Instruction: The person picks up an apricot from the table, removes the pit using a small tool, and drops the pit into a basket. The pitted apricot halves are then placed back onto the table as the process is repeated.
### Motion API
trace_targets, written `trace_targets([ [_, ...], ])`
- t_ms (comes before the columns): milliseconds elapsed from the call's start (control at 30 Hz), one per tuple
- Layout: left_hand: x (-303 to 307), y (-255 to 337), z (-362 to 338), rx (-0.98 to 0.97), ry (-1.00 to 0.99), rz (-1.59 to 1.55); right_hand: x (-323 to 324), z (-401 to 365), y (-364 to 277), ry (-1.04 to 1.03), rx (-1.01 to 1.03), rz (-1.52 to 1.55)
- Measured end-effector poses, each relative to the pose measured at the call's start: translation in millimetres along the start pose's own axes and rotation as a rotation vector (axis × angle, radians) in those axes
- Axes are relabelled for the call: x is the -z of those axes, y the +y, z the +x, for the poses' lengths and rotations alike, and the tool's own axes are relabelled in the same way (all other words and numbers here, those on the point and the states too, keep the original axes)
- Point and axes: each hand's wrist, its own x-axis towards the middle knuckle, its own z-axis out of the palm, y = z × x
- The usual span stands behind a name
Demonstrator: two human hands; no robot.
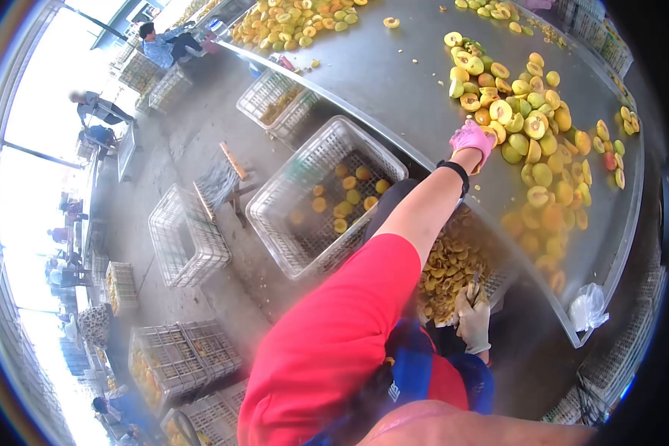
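Note:
My left hand (473,143), in a pink glove, rests at the near edge of a pile of stone fruit (537,123) on the metal table. Its fingers are curled down and closed against the fruit; what they grip is hidden. Many fruits are cut in half, with yellow flesh and brown hollows or pits. Lower down, my right hand (473,323), in a whitish glove, is closed around a thin metal tool (476,279). It is held over a crate heaped with brownish-yellow scraps (453,260), beneath the table's edge.
A grey crate (264,212) with several fruits stands left of my arm. Beyond are another crate (172,238), a small stool (219,182) and stacked crates (178,357). The metal table (401,70) has a raised edge; a plastic bag (589,306) hangs at its corner. Other people sit or stand farther off.

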Motion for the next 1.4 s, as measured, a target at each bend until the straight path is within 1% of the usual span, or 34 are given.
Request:
trace_targets([
  [100,-7,8,0,-0.009,0.025,0.076,6,3,-4,0.023,-0.055,-0.031],
  [200,-12,15,-8,-0.08,0.093,0.049,14,7,-1,0.0,-0.08,-0.102],
  [300,-48,10,7,-0.318,0.008,-0.065,16,11,1,-0.005,-0.075,-0.112],
  [333,-40,14,-6,-0.359,-0.03,-0.079,17,14,5,0.006,-0.027,-0.154],
  [400,-38,14,-23,-0.365,-0.092,-0.151,21,19,19,0.072,0.065,-0.226],
  [433,-36,19,-31,-0.391,-0.135,-0.184,23,24,30,0.074,0.262,-0.339],
  [467,-35,19,-39,-0.385,-0.218,-0.37,27,28,42,0.092,0.446,-0.464],
  [500,-19,21,-59,-0.366,-0.314,-0.56,33,24,44,0.128,0.487,-0.507],
  [533,1,24,-85,-0.245,-0.417,-0.759,40,20,45,0.166,0.527,-0.55],
  [567,-3,13,-93,-0.261,-0.493,-1.021,33,14,38,0.217,0.437,-0.481],
  [600,15,9,-117,-0.274,-0.543,-1.134,28,12,29,0.255,0.357,-0.407],
  [667,17,-18,-137,-0.275,-0.575,-1.269,30,3,20,0.21,0.494,-0.563],
  [733,31,-25,-176,-0.3,-0.676,-1.459,26,-4,1,0.177,0.521,-0.527],
  [800,35,-29,-195,-0.31,-0.646,-1.484,16,-17,-24,0.179,0.435,-0.28],
  [833,34,-34,-207,-0.299,-0.628,-1.499,15,-18,-28,0.199,0.548,-0.312],
  [867,35,-38,-216,-0.346,-0.618,-1.476,16,-20,-27,0.226,0.613,-0.386],
  [900,36,-40,-222,-0.385,-0.604,-1.453,13,-21,-30,0.24,0.687,-0.373],
  [933,37,-39,-230,-0.427,-0.586,-1.427,13,-24,-36,0.237,0.766,-0.46],
  [967,37,-39,-236,-0.398,-0.575,-1.383,10,-28,-42,0.263,0.787,-0.474],
  [1033,41,-36,-254,-0.434,-0.554,-1.342,4,-34,-54,0.282,0.791,-0.469],
  [1100,41,-34,-263,-0.455,-0.551,-1.321,2,-30,-52,0.318,0.936,-0.543],
  [1200,41,-32,-272,-0.495,-0.542,-1.285,-2,-37,-58,0.344,0.846,-0.529],
  [1300,36,-32,-283,-0.508,-0.496,-1.247,-4,-34,-52,0.383,0.88,-0.543],
  [1400,34,-29,-293,-0.535,-0.452,-1.227,-6,-34,-48,0.374,0.819,-0.511],
])
